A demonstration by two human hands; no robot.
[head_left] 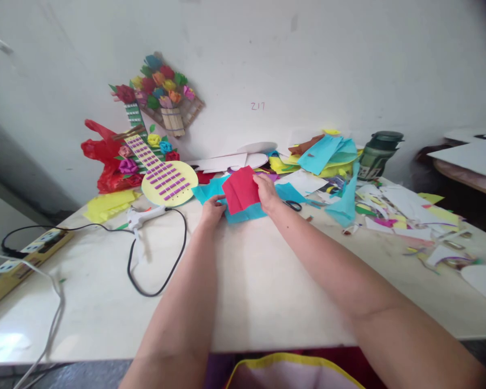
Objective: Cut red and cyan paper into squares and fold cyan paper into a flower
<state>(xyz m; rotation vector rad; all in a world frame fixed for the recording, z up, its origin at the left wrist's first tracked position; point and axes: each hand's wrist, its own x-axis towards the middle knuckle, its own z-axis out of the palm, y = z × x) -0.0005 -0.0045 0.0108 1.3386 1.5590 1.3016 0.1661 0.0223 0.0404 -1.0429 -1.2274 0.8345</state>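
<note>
While the right hand pinches squarish red paper shut mid-frame, the half-curled left hand touches light-blue paper, hold unclear.

Showing soft, moderately bright light across the wall, glaring white on the table at near left. Casting only faint shadows. Blurring fine detail, darkening at upper right corner.

The left forearm and the right forearm, both bare, extend forward and slant inward to each other. The left hand is lower, with its fingers bent toward the right hand, which is placed slightly higher and makes a grip with its fingers curled.
</note>
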